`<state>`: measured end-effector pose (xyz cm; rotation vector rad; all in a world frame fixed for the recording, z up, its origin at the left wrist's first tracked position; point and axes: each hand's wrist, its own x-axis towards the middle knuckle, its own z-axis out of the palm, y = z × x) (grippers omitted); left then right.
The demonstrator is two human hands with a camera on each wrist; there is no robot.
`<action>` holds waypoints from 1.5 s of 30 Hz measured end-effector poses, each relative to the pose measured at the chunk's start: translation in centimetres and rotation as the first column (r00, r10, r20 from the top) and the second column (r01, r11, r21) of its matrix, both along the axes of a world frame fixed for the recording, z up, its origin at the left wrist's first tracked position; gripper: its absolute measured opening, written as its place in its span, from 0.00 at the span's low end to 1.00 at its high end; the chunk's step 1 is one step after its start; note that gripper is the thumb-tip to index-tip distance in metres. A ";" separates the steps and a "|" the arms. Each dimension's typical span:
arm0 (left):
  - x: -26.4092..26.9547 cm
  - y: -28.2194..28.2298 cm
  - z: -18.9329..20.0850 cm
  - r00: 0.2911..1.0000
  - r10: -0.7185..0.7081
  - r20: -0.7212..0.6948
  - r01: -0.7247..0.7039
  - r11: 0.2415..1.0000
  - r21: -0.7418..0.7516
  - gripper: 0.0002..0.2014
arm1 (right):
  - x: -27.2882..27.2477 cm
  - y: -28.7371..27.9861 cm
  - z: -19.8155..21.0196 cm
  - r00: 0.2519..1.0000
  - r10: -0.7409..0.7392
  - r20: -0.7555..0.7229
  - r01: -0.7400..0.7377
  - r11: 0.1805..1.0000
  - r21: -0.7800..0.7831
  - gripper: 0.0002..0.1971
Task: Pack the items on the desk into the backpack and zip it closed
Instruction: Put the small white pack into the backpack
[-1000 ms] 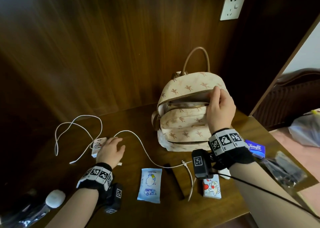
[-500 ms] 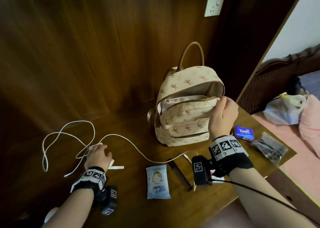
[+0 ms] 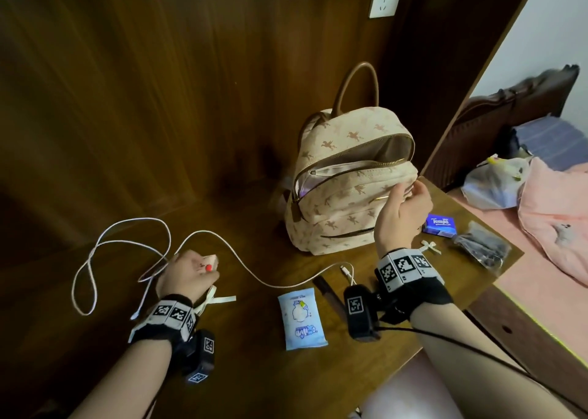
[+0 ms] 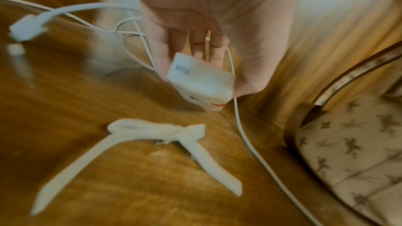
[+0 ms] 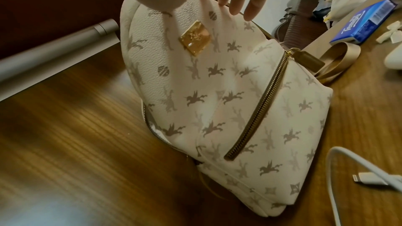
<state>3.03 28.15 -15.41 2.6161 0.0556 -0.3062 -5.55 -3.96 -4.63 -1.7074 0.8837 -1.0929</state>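
Note:
A cream backpack [image 3: 346, 192] with a winged-horse print stands at the back of the wooden desk [image 3: 254, 371], its main zip open. My right hand [image 3: 405, 202] grips the right end of the front panel's top edge; in the right wrist view its fingers [image 5: 239, 6] curl over that edge above the gold badge on the backpack [image 5: 217, 109]. My left hand [image 3: 191, 272] holds a small white packet [image 3: 210, 259] with red print just above the desk, pinched in my left hand [image 4: 195, 54] as the small white packet [image 4: 200, 82].
A long white cable [image 3: 127, 243] loops around the left hand. A white ribbon bow [image 4: 165, 137] lies near it. A blue-white wipes pack [image 3: 300, 318], a dark stick [image 3: 327, 293], a blue Tempo pack [image 3: 440, 224], a small bow [image 3: 429, 246] and a black bag [image 3: 480, 250] lie on the desk. The desk edge drops off at the right.
The right hand slid from the top of the backpack's opening down to its right end. The left hand closed on the white packet and raised it off the desk.

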 end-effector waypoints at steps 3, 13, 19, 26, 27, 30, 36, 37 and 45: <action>-0.1 -1.1 2.2 0.995 -0.063 0.073 0.074 0.982 -0.173 0.15 | 0.0 0.2 -0.1 1.000 0.004 -0.005 -0.004 1.000 0.007 0.31; -1.4 -8.3 12.5 0.853 -0.312 0.419 0.508 0.684 -0.524 0.27 | -0.2 -1.6 1.8 0.999 0.035 0.015 -0.035 0.998 -0.056 0.23; -1.9 -14.0 16.4 0.769 -0.305 0.562 0.623 0.558 -0.549 0.27 | -0.3 -4.2 5.9 0.971 0.237 0.038 -0.221 0.944 -0.244 0.14; -2.5 -20.3 20.1 0.752 -0.292 0.591 0.659 0.318 -0.681 0.26 | 0.3 -6.7 9.4 0.718 0.696 -0.028 -0.695 0.713 -0.093 0.10; -2.4 -21.1 20.4 0.744 -0.302 0.596 0.667 0.303 -0.680 0.26 | 0.5 -7.1 9.7 0.683 0.729 -0.035 -0.730 0.681 -0.062 0.11; -1.9 -23.4 21.0 0.714 -0.315 0.626 0.700 0.296 -0.650 0.25 | 1.2 -8.5 10.4 0.580 0.815 0.010 -0.814 0.578 0.060 0.09; 0.8 -25.0 19.8 0.568 -0.324 0.756 0.761 0.556 -0.334 0.18 | 2.1 -12.4 10.7 0.572 0.820 0.019 -0.819 0.570 0.059 0.15; 1.5 -24.9 19.2 0.547 -0.320 0.774 0.741 0.615 -0.269 0.15 | 2.2 -13.0 10.5 0.577 0.816 0.032 -0.816 0.575 0.056 0.15; 4.1 -24.0 14.5 0.392 -0.416 0.820 0.581 0.804 0.131 0.12 | 3.7 -15.4 8.9 0.488 0.869 -0.083 -0.873 0.487 -0.024 0.17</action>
